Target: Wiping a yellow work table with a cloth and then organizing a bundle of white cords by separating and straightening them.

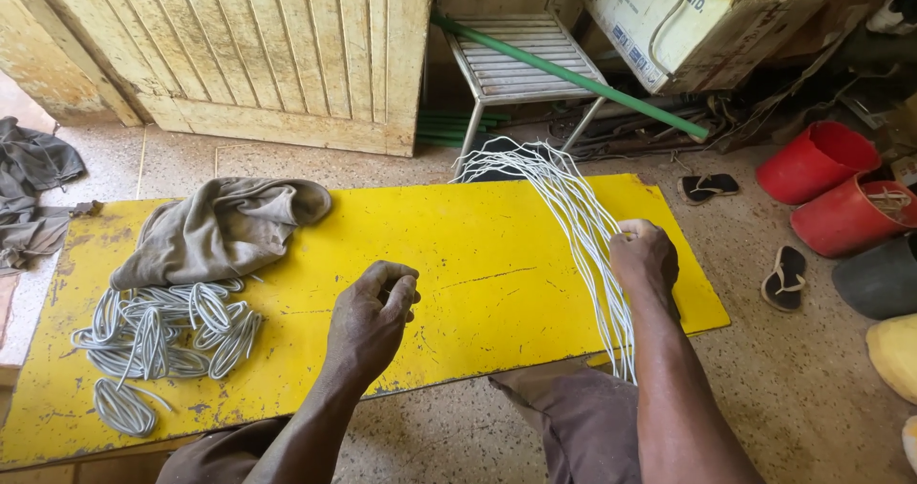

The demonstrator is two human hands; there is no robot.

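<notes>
A yellow board (pixel 458 245) lies flat in front of me. My right hand (pixel 645 259) is closed around a bundle of long white cords (pixel 573 207) at the board's right side; the cords fan out beyond the far edge and hang down past the near edge. My left hand (pixel 374 317) hovers over the middle of the board with its fingers curled together and nothing visible in them. At the board's left end lie several small coils of white cord (pixel 162 336), with a crumpled grey cloth (pixel 220 231) just behind them.
A metal slatted chair (pixel 521 59) and a green pole (pixel 573 78) stand beyond the board, next to a wooden door (pixel 267 54). Red buckets (pixel 831 188) and sandals (pixel 788 279) are on the floor at right. A cardboard box (pixel 688 21) is at the back right.
</notes>
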